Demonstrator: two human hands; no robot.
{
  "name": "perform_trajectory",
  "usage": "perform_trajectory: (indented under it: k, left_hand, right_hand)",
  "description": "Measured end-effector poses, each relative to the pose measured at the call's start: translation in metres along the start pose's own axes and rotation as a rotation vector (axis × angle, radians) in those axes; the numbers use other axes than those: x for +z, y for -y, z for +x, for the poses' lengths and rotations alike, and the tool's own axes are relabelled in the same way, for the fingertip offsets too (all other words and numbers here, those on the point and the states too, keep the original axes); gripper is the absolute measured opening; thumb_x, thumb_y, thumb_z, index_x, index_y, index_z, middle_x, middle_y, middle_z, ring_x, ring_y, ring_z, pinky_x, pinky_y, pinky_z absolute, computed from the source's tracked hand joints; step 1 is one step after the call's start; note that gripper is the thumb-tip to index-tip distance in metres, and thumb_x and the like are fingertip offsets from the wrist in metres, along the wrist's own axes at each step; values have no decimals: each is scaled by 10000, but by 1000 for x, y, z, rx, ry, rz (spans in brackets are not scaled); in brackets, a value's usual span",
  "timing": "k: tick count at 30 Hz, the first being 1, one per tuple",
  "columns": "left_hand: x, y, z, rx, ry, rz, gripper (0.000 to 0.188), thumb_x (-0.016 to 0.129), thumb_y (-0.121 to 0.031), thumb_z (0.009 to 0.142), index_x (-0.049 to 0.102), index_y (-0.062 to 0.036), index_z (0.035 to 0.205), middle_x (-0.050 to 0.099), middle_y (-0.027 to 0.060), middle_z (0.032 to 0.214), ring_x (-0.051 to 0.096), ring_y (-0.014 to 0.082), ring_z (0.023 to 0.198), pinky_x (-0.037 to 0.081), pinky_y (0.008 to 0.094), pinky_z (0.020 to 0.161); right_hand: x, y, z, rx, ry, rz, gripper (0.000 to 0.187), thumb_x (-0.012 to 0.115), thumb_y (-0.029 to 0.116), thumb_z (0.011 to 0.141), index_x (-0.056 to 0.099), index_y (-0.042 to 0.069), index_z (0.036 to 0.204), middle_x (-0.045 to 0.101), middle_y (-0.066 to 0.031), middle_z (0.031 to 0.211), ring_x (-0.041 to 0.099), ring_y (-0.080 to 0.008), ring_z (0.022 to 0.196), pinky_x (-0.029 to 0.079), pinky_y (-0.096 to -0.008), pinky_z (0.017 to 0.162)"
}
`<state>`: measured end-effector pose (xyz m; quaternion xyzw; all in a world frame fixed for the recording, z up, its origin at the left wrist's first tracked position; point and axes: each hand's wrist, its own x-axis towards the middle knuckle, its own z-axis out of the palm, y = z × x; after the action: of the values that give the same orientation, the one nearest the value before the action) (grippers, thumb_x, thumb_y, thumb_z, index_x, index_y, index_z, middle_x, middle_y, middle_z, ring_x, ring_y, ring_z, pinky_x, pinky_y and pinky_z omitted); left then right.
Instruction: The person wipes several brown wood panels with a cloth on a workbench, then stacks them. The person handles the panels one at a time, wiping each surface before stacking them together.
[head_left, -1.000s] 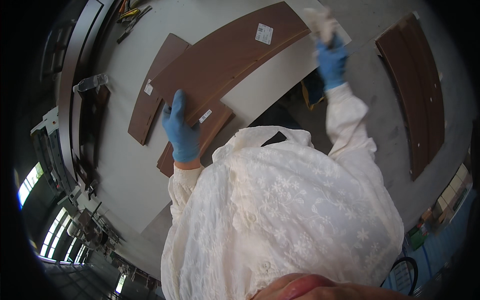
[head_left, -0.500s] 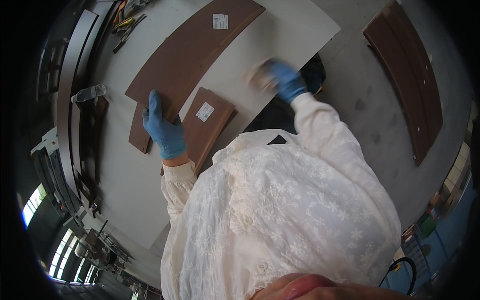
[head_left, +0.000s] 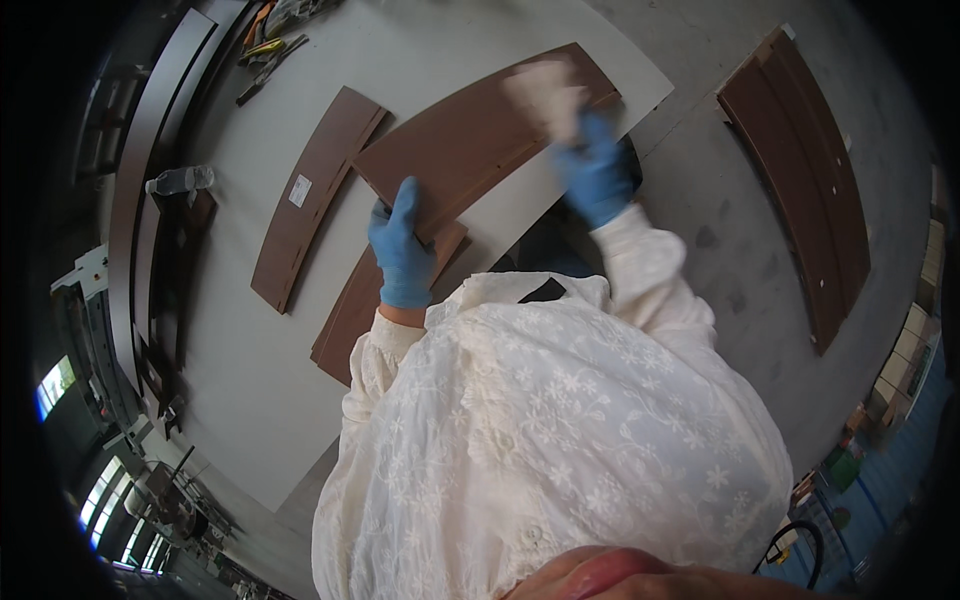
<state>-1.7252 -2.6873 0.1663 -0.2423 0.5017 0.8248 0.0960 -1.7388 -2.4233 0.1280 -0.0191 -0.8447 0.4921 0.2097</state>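
Observation:
A long brown wooden board (head_left: 470,135) slants across the pale work table. My left hand (head_left: 402,258), in a blue glove, grips its near left corner with the thumb on top. At the board's far right end, my blue-gloved right hand (head_left: 600,178) holds a pale cloth (head_left: 548,92) against or just over the surface; both are blurred by motion. Beneath the held board's near end lie brown boards (head_left: 355,318), partly covered. A separate brown board (head_left: 318,195) with a white label rests to the left.
Hand tools (head_left: 270,65) lie at the table's far left. A clear plastic bottle (head_left: 182,181) rests beside long dark panels (head_left: 150,190) along the left. More brown boards (head_left: 800,170) are off to the right, past the table (head_left: 240,400) edge, above a grey floor (head_left: 715,290).
The held board has shifted right and turned, uncovering the labelled board on the left. My left hand moved right with it. My right hand swung the cloth onto or over the board's far end.

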Motion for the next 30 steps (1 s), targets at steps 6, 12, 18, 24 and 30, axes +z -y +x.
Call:
perform_trajectory:
  k: [6, 12, 18, 24, 30]
  left_hand:
    - [-7, 30, -3, 109, 128, -46, 542, 775, -245, 899, 586, -58, 1371, 698, 144, 1214, 669, 363, 1106, 541, 464, 951]
    - [-23, 56, -11, 667, -10, 1424, 828, 855, -2, 672, 526, 33, 1431, 667, 230, 1257, 655, 391, 1168, 528, 425, 1013]
    - [-24, 50, -3, 785, -63, 1371, 841, 867, 25, 673, 520, 29, 1439, 649, 228, 1303, 653, 375, 1194, 537, 403, 1013]
    - [-8, 51, -2, 733, -44, 1229, 771, 862, -8, 739, 529, 12, 1434, 656, 191, 1294, 661, 335, 1183, 547, 396, 999]
    - [-2, 49, 10, -201, -301, -168, 400, 727, -303, 964, 648, -107, 1303, 671, 28, 1265, 637, 218, 1161, 544, 419, 963]
  right_hand:
    - [79, 62, 1, -348, 477, 211, 634, 737, 141, 816, 578, 104, 1428, 581, -185, 1432, 559, -379, 1317, 417, -484, 1156]
    - [26, -121, 91, -19, 359, -185, 507, 726, 153, 896, 627, 112, 1392, 631, -115, 1417, 604, -334, 1288, 474, -391, 1105]
    - [-50, -228, 178, 175, 228, -347, 356, 589, 273, 977, 666, 60, 1251, 686, -227, 1249, 670, -421, 1108, 537, -462, 944]
    - [-4, -60, 48, -387, 359, -203, 443, 675, 77, 807, 622, 40, 1245, 628, -188, 1237, 617, -381, 1145, 494, -442, 1054]
    - [-9, -139, 52, -211, 253, -16, 479, 709, 143, 895, 609, 36, 1351, 593, -206, 1408, 564, -402, 1312, 439, -453, 1152]
